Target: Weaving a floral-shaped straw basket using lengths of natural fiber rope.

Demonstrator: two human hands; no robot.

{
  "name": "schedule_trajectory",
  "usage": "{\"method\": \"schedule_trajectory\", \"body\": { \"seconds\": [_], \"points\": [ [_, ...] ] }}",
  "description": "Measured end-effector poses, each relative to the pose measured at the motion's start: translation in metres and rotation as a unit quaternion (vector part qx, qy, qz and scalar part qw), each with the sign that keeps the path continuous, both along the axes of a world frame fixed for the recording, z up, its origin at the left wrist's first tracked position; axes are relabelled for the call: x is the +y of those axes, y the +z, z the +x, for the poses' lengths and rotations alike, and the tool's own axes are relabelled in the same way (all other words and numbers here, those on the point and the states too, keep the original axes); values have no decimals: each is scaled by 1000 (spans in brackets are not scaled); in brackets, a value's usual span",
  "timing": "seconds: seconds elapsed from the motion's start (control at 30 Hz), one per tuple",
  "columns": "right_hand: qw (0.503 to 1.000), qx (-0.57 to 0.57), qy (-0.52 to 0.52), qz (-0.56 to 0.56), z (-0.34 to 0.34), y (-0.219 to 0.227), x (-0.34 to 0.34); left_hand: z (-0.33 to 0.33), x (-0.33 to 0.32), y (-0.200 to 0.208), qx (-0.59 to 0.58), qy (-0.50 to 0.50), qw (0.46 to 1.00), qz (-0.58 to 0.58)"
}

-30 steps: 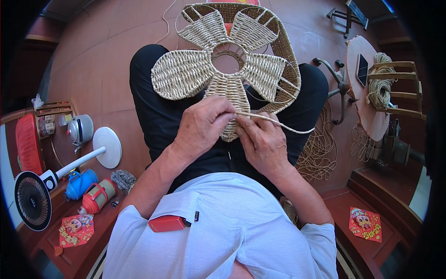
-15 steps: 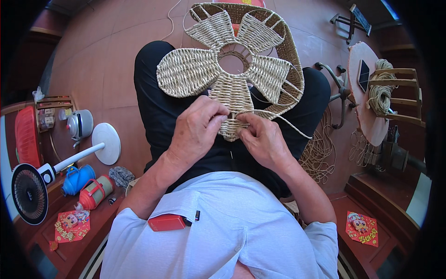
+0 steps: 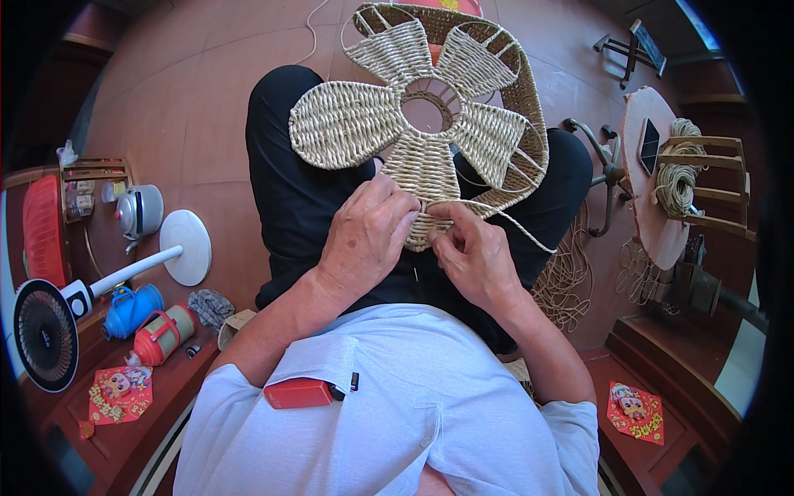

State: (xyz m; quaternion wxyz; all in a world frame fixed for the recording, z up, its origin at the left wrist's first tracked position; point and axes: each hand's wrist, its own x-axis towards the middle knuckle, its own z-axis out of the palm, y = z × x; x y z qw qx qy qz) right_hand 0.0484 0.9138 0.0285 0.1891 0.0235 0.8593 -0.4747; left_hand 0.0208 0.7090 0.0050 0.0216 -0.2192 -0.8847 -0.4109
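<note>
A flower-shaped straw weaving (image 3: 422,157) with a round central hole lies over my lap, joined to a deep straw basket (image 3: 533,99) behind it. Its left petal is filled in; wire loops stick out past the weave on the far and right petals. My left hand (image 3: 372,223) is closed, fingertips pinching the near petal at its left edge. Opposite it, my right hand (image 3: 473,248) pinches at the same petal, thumb and forefinger together; the strand between them is mostly hidden. A loose straw cord (image 3: 521,227) trails from the petal above my right hand.
On the left are a white fan (image 3: 50,335), a kettle (image 3: 141,212), a blue flask (image 3: 132,311) and a red flask (image 3: 165,332). At right, a round-topped table (image 3: 649,190) holds a tablet-like device and a coil of cord (image 3: 680,180). Loose cord (image 3: 566,281) lies on the floor.
The whole view has shifted slightly, with the weaving now a little further right. My left fingers have closed in nearer the petal's tip; my right fingers still work at its right edge.
</note>
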Motion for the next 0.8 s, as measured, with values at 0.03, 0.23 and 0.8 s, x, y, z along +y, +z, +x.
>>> {"method": "schedule_trajectory", "body": {
  "seconds": [0.03, 0.23, 0.8],
  "points": [
    [999, -7, 23, 34, -3, 2, 0, 0, 0, 0, -4, -1, 1000, -2],
    [994, -19, 79, 74, -15, 14, -1, 4, 2, 0, 2, 9, 1000, -7],
    [971, -202, -8, -126, -14, 14, 2, 5, 5, -8, 25, 35, 999, 0]
  ]
}}
